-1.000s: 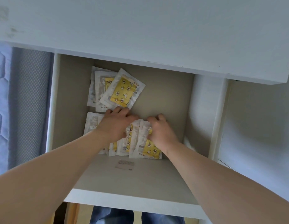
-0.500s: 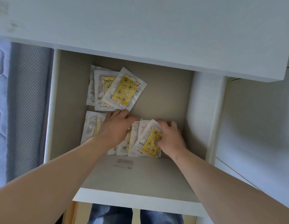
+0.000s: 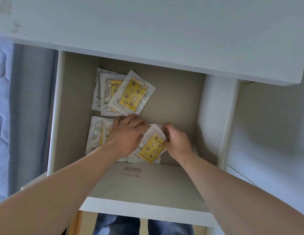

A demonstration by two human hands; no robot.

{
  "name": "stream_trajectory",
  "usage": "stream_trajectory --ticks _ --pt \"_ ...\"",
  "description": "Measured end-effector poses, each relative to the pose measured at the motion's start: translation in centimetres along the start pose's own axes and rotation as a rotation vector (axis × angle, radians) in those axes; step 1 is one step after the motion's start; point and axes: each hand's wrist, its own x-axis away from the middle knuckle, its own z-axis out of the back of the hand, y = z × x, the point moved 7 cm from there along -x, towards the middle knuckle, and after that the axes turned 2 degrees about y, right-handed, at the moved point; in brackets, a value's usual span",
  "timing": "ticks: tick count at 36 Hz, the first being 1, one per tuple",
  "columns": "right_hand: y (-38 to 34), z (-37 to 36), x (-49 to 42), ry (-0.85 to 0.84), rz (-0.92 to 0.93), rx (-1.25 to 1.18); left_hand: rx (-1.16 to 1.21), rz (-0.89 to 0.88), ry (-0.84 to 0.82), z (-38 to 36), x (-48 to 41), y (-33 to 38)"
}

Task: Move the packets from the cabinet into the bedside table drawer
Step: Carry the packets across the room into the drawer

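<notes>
The bedside table drawer [image 3: 211,119] stands pulled out below the white tabletop. Two piles of clear packets with yellow star-printed inserts lie on its floor. The far pile [image 3: 124,94] is overlapped and untouched. On the near pile [image 3: 95,134], my left hand [image 3: 126,134] rests flat with its fingers spread. My right hand [image 3: 175,141] pinches the upper right edge of the tilted top packet [image 3: 151,147], which lies at the right end of the near pile.
The white tabletop [image 3: 147,31] overhangs the drawer's far part. A grey bed edge [image 3: 29,107] runs along the left. A small label [image 3: 130,171] is stuck on the inside of the drawer's front panel. Bare drawer floor [image 3: 178,99] shows at the right.
My right hand slid from on top of the near pile to its right end and curled onto the top packet's edge. The packet turned to a tilt. My left hand stayed flat.
</notes>
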Motion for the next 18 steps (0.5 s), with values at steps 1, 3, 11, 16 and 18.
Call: stream_trajectory --ticks 1,3,11,16,18 --pt "0.0 0.3 0.0 0.003 0.010 0.040 -0.006 0.009 0.019 -0.3 -0.1 -0.2" --pt "0.1 0.4 0.1 -0.012 0.018 0.126 0.041 0.071 -0.015 -0.9 -0.1 -0.5" --pt "0.9 0.8 -0.4 0.017 -0.045 0.359 0.021 0.105 0.038 -1.2 -0.8 -0.8" --pt "0.6 0.1 -0.4 0.006 -0.088 0.173 0.040 0.111 0.036 -1.3 -1.0 -0.8" --pt "0.4 -0.2 -0.6 0.023 -0.088 0.151 0.067 0.099 0.039 -1.1 -1.0 -0.8"
